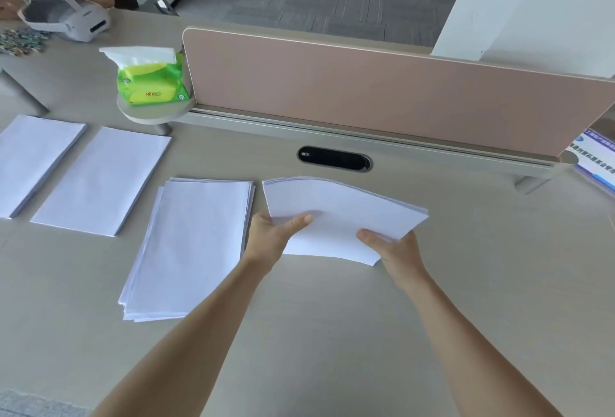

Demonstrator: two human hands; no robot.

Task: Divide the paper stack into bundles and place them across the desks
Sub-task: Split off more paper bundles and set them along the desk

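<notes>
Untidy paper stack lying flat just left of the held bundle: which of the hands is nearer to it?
Left. The left hand grips the held bundle right beside the untidy stack; the right hand holds the bundle's far side, farther away.

My left hand (276,233) reaches toward eleven o'clock, thumb on top. My right hand (392,246) pinches likewise at one o'clock.
</notes>
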